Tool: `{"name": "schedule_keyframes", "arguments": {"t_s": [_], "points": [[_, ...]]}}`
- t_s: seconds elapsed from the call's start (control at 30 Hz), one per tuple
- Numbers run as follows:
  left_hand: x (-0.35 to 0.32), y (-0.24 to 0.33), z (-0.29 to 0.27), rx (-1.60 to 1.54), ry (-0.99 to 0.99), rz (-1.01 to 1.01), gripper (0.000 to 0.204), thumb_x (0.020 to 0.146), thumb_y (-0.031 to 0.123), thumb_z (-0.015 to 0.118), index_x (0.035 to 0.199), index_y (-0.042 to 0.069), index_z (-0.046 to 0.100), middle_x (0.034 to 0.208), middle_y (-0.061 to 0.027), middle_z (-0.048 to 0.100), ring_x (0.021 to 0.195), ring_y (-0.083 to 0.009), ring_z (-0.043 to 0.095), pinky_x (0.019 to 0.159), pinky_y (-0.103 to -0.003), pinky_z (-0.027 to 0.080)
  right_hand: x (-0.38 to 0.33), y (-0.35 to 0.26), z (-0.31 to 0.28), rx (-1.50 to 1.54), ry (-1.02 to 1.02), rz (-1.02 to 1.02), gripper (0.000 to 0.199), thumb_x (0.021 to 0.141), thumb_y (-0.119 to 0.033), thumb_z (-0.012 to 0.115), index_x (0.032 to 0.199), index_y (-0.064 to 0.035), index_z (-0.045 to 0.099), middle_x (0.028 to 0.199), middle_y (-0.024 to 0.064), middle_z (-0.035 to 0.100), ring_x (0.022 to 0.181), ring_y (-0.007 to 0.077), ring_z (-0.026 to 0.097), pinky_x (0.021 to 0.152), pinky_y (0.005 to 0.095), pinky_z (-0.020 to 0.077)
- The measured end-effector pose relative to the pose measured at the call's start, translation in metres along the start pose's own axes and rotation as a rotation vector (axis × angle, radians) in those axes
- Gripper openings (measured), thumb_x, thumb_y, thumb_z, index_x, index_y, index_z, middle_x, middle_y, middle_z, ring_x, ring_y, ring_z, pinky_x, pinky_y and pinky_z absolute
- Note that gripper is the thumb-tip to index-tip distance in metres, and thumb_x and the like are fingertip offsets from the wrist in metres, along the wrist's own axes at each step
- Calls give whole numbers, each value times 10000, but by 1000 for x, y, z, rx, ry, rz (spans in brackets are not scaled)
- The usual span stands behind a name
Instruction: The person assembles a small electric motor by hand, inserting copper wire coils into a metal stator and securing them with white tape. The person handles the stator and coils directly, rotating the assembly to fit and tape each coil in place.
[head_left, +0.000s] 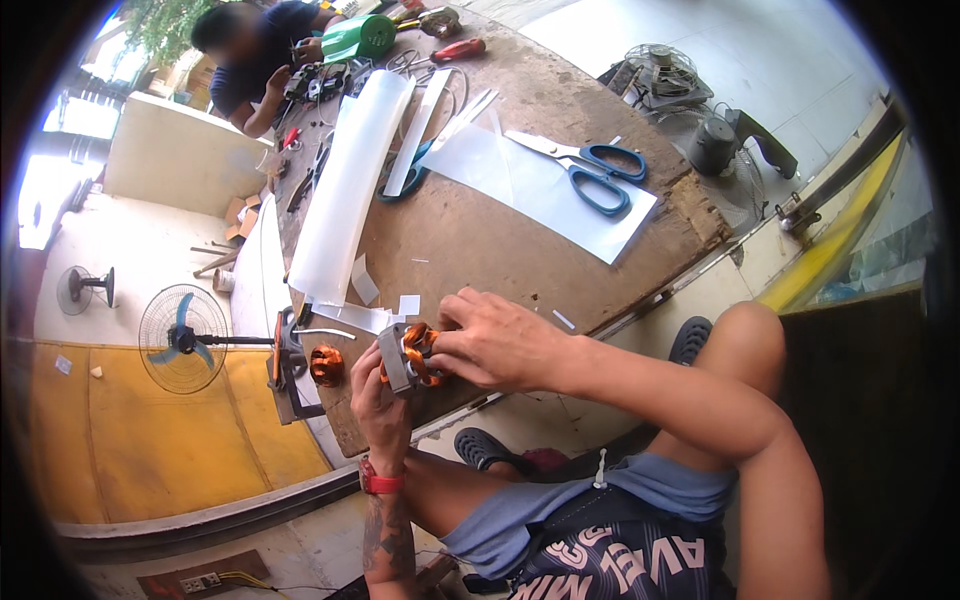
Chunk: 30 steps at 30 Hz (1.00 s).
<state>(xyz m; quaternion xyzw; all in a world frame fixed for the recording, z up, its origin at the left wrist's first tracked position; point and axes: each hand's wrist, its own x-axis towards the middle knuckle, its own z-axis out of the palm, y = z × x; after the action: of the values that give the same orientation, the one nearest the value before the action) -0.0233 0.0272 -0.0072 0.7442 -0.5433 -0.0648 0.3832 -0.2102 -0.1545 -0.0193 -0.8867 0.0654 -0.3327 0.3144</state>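
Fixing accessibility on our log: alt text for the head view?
Left hand holds a grey core with orange windings at a wooden table, the right hand touching the windings. Nearby lie an orange coil, white sheets and blue-handled scissors; another person is at the far end.

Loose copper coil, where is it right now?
In the head view, the loose copper coil lies left of centre on the wooden table, just left of the left hand, below a thin white strip.
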Motion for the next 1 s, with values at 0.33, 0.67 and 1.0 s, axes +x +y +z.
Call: {"name": "schedule_keyframes", "arguments": {"t_s": [0.33,0.67,1.0], "points": [[0,9,5,306,37,222,429,843,-45,686,1270,-1,667,1314,-160,638,1253,-361,590,1082,-436,462,5,-1,13,-65,40,-16,172,920,-193,672,1013,-72,751,1123,91,629,1098,264,586,934,396,499],[6,3,-10,335,-144,306,451,840,-61,664,1282,27,678,1354,-179,649,1372,-408,560,1133,-498,461,2,0,16,-89,46,-135,198,928,-128,597,1077,-61,711,1133,66,643,1058,234,592,988,370,510],[-13,10,-6,443,-164,274,432,862,-62,620,1282,16,686,1387,-195,643,1461,-432,471,1183,-526,408,-6,9,-9,-320,-50,-199,209,953,-150,607,1091,-94,753,1165,65,645,1138,240,598,1020,390,490]]}}
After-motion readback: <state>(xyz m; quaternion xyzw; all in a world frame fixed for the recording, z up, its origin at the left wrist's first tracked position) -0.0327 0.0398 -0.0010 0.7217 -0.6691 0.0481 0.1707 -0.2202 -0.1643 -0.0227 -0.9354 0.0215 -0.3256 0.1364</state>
